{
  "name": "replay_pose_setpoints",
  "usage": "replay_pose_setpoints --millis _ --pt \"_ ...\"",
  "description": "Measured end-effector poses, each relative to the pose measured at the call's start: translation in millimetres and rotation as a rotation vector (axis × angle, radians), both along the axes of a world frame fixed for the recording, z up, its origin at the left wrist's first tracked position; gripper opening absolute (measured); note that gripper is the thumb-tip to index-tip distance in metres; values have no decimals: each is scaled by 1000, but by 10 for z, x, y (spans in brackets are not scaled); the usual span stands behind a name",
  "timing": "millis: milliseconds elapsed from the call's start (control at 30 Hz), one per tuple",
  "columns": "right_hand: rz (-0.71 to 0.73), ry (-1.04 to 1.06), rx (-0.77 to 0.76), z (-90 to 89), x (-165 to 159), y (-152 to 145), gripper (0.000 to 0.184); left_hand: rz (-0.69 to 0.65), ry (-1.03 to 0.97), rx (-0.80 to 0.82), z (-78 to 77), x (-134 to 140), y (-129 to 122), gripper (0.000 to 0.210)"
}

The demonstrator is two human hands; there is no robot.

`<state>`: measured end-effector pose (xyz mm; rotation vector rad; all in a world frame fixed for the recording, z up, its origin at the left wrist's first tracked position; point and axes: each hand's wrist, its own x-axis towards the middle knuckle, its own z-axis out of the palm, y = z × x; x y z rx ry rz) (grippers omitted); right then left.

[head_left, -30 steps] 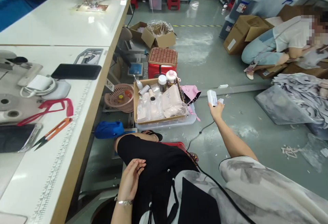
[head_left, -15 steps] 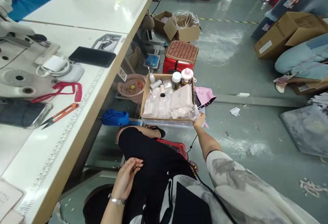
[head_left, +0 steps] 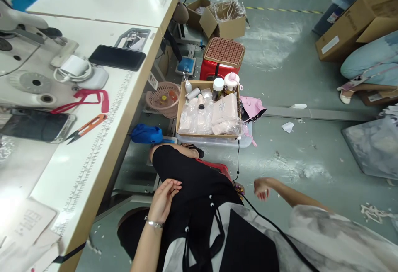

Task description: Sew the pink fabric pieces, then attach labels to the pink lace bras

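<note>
My left hand (head_left: 164, 199) rests over the black cloth on my lap, its fingers curled together against the thumb; nothing shows in it. A silver bracelet (head_left: 154, 223) circles that wrist. Beyond my knees a shallow cardboard box (head_left: 207, 134) sits on a clear plastic lid or bin (head_left: 214, 140). Inside it lie plastic-wrapped pale pieces (head_left: 224, 112), a white-capped jar (head_left: 218, 87), a pink-topped bottle (head_left: 231, 82) and thread spools (head_left: 193, 93). Apart from the box, above the floor at right, my right hand (head_left: 263, 188) hangs with loosely bent, slightly spread fingers, holding nothing visible.
On the white table (head_left: 133, 98) at left lie a black phone (head_left: 117, 57), orange snips (head_left: 88, 127) and a red strap (head_left: 83, 98), beside a sewing machine (head_left: 27, 85). A pink basket (head_left: 163, 98), red box (head_left: 221, 58) and open cartons (head_left: 225, 23) stand beyond. Another person's leg (head_left: 370, 66) is at right.
My right hand has left the box's near right corner and drawn back toward me, to the right. My left hand keeps its place on my lap. The view has tilted down slightly.
</note>
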<state>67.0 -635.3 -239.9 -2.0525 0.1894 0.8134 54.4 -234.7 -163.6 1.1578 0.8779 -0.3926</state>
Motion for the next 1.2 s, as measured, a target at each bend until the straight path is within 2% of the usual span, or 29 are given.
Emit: replay_pose_setpoints --millis 100,167,233,267,333,400,433,533,600,633,667,700,767,800,900,967,1000,1033,1067,1100,1167,1200 --pt "215 250 271 264 -366 135 31 -6 -7 -7 -4 -4 5 39" --pt "297 369 412 381 -415 302 38 1 -15 -13 -9 0 1 39" --pt "295 407 515 486 -319 508 47 10 -26 -17 -16 1 -1 40" --pt "249 395 573 554 -229 606 53 15 -31 -19 -19 -2 0 40" --pt "70 311 685 757 6 729 73 24 -45 -27 -24 -17 7 40" --pt "-213 123 731 1065 282 682 90 32 -56 -39 -27 -42 20 39" --pt "-391 -28 698 1245 423 586 89 35 -59 -45 -27 -56 27 38" --pt "-928 -589 585 1750 826 162 60 47 -56 -53 -13 -89 51 37" --pt "-1294 -1003 519 1934 1080 15 41 44 -59 -53 20 -104 61 37" --pt "-1446 -1182 464 1968 1216 56 35 38 -66 -52 45 -114 61 37" --pt "-1536 -1297 432 1976 1364 191 34 31 -79 -48 77 -129 58 37" --pt "-1556 -1329 433 1976 1524 418 32 25 -98 -43 114 -152 49 38" --pt "-1436 -1212 554 2043 1842 1105 36 18 -148 -30 192 -223 21 38" --pt "-1318 -1207 664 2141 1971 1521 34 11 -176 -25 230 -266 4 37" --pt "-991 -1404 1033 2680 2093 2759 28 -33 -287 29 334 -383 -14 37" --pt "-766 -1554 1314 3068 1960 3412 29 -50 -382 103 426 -458 19 41" --pt "-630 -1608 1441 3208 1856 3667 28 -44 -426 141 489 -508 47 43" --pt "-433 -1646 1524 3292 1743 3876 26 -26 -464 181 567 -572 80 45" --pt "-159 -1684 1537 3314 1630 4043 23 -5 -499 230 658 -652 116 46" --pt "202 -1727 1464 3276 1527 4173 20 22 -530 289 761 -746 155 46" --pt "943 -1774 1129 3058 1370 4344 13 52 -602 496 989 -962 253 40" --pt "1207 -1771 946 2904 1317 4398 10 77 -648 603 1104 -1070 313 37"
